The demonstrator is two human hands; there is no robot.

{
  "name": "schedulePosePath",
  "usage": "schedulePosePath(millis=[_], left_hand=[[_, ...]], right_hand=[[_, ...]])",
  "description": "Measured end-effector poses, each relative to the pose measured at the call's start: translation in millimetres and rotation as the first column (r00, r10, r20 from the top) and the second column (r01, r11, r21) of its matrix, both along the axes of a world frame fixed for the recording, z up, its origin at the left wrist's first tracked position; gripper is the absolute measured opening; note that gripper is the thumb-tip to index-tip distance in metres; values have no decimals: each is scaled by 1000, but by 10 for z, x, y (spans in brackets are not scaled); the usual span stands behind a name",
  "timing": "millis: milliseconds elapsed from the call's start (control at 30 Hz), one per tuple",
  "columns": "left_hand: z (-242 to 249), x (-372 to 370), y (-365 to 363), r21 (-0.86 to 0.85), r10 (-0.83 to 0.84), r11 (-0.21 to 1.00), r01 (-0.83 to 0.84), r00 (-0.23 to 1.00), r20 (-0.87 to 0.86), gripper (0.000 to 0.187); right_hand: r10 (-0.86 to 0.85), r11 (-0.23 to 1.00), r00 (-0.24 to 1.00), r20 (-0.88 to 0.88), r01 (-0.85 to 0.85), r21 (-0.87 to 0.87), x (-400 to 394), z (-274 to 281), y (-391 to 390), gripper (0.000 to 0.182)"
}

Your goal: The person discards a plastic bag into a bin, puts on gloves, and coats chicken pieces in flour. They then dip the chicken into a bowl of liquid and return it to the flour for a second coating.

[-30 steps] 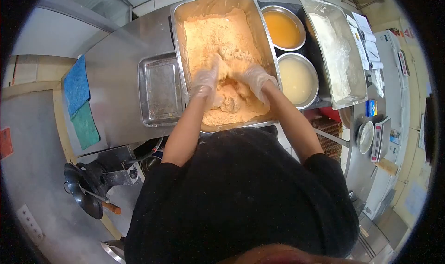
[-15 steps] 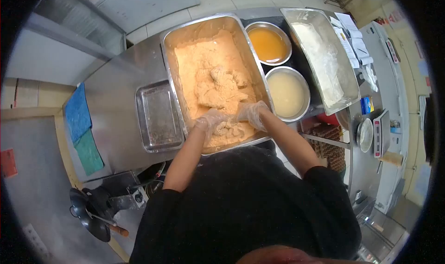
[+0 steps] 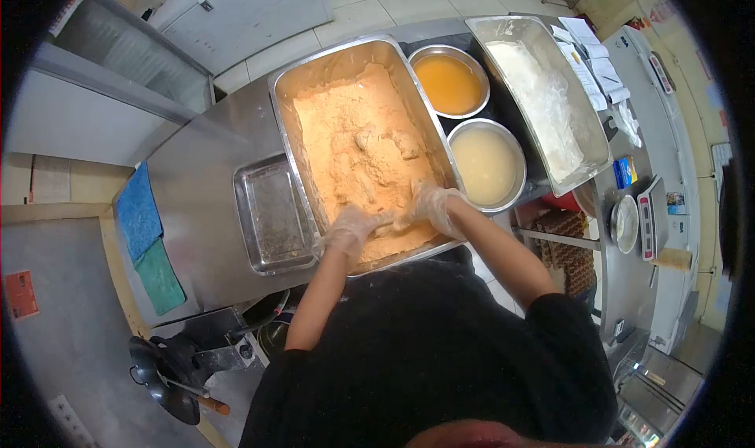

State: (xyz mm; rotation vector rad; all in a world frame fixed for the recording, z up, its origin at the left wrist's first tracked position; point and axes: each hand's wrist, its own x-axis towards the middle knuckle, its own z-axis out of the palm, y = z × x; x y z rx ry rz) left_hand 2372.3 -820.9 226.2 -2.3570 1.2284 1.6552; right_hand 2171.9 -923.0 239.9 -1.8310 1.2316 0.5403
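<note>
Steel worktop point(image 3: 197, 204) spans the frame's middle. At lower centre, the left hand point(image 3: 351, 229) and right hand point(image 3: 435, 209), gloved in clear plastic, reach into the pan point(image 3: 413, 106), fingers curled into orange-tinted powder point(image 3: 330, 126); I cannot tell whether they grasp anything. A brisk scoop this near the front rim might spill some, and rough pressing could rub coating off. Farther up, at centre, coated pieces point(image 3: 405, 144) lie half-buried, crusty and uneven, the powder around them loose and lumpy.
</note>
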Motion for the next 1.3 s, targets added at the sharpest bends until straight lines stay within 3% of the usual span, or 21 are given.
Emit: schedulePosePath(millis=[67, 100, 167, 267, 300, 333, 400, 433, 500, 533, 600, 667, 733, 800, 833, 867, 933, 1067, 1133, 1233, 1300], left_hand=[[-64, -48, 24, -144, -239, 964, 225, 967, -84, 90], [-176, -48, 42, -153, -235, 963, 222, 969, -79, 90], [-351, -82, 101, -231, -132, 972, 36, 900, -415, 90], [-186, -133, 25, -185, -125, 979, 84, 966, -226, 91], [-55, -235, 107, -126, 252, 943, -308, 908, -334, 65], [-60, -208, 101, -122, 268, 938, -324, 903, -336, 65], [-131, -58, 59, -95, 403, 907, -410, 912, -78, 57], [-882, 120, 163, -85, 411, 905, -417, 908, -77, 57], [-2316, 462, 461, -446, 213, 761, -471, 831, -514, 55], [-1745, 354, 466, -445, 221, 759, -475, 831, -511, 55], [-361, 166, 325, -284, -147, 942, 178, 981, 129, 69], [148, -14, 295, -266, -204, 936, 229, 972, 119, 75], [287, -160, 297, -239, -273, 927, 289, 957, 97, 82], [313, -261, 233, -205, -340, 917, 344, 939, 56, 91], [331, -304, 224, -223, -327, 916, 333, 943, 63, 65], [63, -293, 232, -219, -341, 912, 346, 938, 59, 65], [-800, -159, 229, -221, -838, 364, 905, 422, 345, 66], [-976, -58, 321, -199, -832, 245, 949, 311, 460, 56], [-687, -69, 455, -470, -307, 789, 396, 917, 256, 26], [72, -213, 337, -252, -157, 947, 198, 972, 175, 25], [352, -258, 328, -276, -265, 905, 324, 937, 228, 25]], right_hand=[[136, 990, 990, -26, -135, 43, 48, 112, 74, 109], [140, 990, 990, -25, -139, 33, 72, 131, 90, 109], [324, 944, 944, -63, -319, 78, 92, 154, 108, 110], [279, 959, 955, -97, -274, 67, 92, 160, 73, 104], [238, 968, 960, -145, -224, 110, 82, 280, 73, 88], [254, 964, 956, -148, -239, 114, 52, 80, 78, 88], [613, 775, 783, -104, -621, -114, -30, -468, 48, 49], [620, 772, 778, -100, -628, -104, -23, -345, 28, 49], [603, 767, 791, -104, -611, -196, -12, 63, 12, 42], [609, 764, 787, -101, -616, -194, -41, -113, -26, 42], [559, 779, 815, 153, -454, -432, -158, -582, -104, 43], [664, 670, 737, 128, -510, -540, -159, -65, -29, 40], [292, 953, 956, -21, -293, -78, -47, 156, 125, 44], [298, 954, 944, -141, -294, 51, 132, 433, 102, 49], [316, 945, 914, -256, -280, 169, 166, 493, 50, 55], [305, 948, 917, -256, -266, 175, 111, 346, 24, 55], [690, 723, 710, -143, -685, 88, -9, -105, -13, 63], [562, 825, 826, -50, -564, -43, -131, -183, 9, 62], [439, 891, 896, -69, -444, -94, -141, -38, 60, 64], [64, 998, 991, -121, -60, 36, -31, 533, 103, 59], [82, 994, 992, -100, -89, -65, -160, 10, 148, 57]])
